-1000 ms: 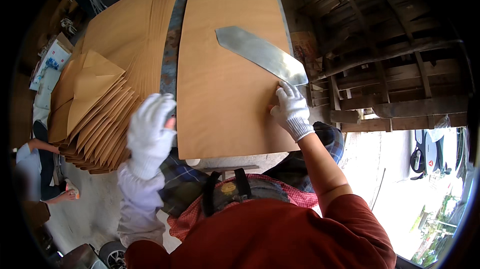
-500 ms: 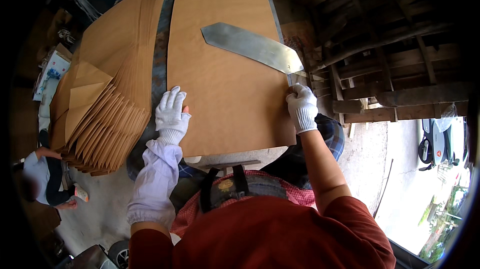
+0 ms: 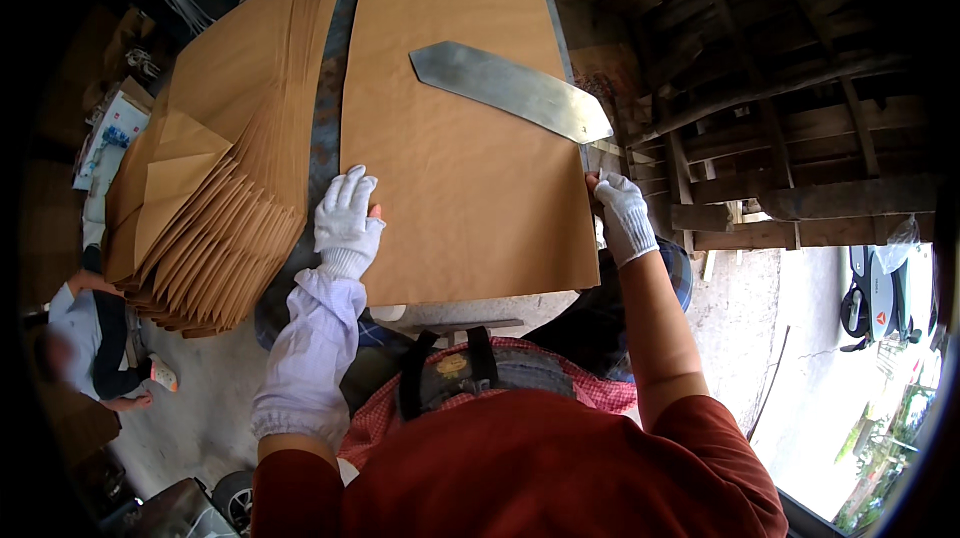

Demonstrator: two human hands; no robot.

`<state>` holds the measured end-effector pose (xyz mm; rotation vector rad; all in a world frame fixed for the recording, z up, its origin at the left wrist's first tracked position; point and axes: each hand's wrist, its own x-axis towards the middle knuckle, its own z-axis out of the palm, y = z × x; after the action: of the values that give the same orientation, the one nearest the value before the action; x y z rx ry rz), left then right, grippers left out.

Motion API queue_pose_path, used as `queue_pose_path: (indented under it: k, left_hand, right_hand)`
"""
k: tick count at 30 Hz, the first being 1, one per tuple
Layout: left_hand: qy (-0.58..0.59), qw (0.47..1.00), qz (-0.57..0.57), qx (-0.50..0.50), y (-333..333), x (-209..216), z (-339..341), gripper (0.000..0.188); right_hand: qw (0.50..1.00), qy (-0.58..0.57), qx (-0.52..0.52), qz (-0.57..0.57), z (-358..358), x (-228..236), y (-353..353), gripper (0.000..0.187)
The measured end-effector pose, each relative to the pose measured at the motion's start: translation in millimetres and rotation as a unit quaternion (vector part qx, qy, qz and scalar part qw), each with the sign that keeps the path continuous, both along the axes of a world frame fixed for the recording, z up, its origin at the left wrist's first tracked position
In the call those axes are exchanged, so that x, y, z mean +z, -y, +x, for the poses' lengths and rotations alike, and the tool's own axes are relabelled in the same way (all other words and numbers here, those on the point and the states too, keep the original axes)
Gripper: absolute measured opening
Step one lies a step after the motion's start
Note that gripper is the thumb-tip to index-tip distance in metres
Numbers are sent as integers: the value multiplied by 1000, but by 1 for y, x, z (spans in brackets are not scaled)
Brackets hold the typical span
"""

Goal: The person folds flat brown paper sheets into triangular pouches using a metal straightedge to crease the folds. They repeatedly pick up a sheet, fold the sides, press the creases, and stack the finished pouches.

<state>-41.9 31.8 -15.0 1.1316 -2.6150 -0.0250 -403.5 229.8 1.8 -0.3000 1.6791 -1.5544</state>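
A large brown paper sheet (image 3: 460, 198) lies flat in front of me on the work table. My left hand (image 3: 346, 220), in a white knitted glove, rests with fingers stretched out along the sheet's left edge. At the right edge is my right hand (image 3: 622, 206), gloved too, with bare fingertips showing. Its fingers are curled together beside the paper's border; whether they pinch anything is hidden. A flat grey metal plate (image 3: 510, 90) with angled ends lies slantwise across the sheet, its right end reaching past the edge just above my right hand.
Left of the sheet stands a thick stack of folded brown paper (image 3: 215, 198), fanned out at its near end. A strip of the table (image 3: 325, 103) shows between them. A person (image 3: 90, 338) sits at the far left. Wooden framework (image 3: 780, 158) rises on the right.
My right hand has shifted slightly right, from over the sheet's edge to just beside it. My left hand keeps its place on the left edge. The plate has not moved on the sheet.
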Motion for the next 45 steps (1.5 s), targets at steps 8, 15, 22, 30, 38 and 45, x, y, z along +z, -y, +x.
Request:
queue_pose_path:
  k: [8,15,22,30,38,45]
  left_hand:
    - [-2,1000,6,2,0,-1,2,57]
    - [-2,1000,3,1,-2,4,1,58]
    - [-24,999,12,-19,3,-3,7,55]
    - [105,976,153,-115,33,33,40,56]
    - [24,860,387,332,39,59,-1,31]
    - [14,956,58,288,29,-23,1,45]
  right_hand:
    - [999,26,10,-15,-3,-1,0,12]
    - [998,54,31,-7,-7,0,-1,16]
    - [991,-64,120,-5,-8,5,-2,49]
    - [596,-750,287,-11,-7,-3,-10,20]
    - [907,-308,214,191,-21,5,34,31]
    - [793,-557,121,217,11,-11,30,31]
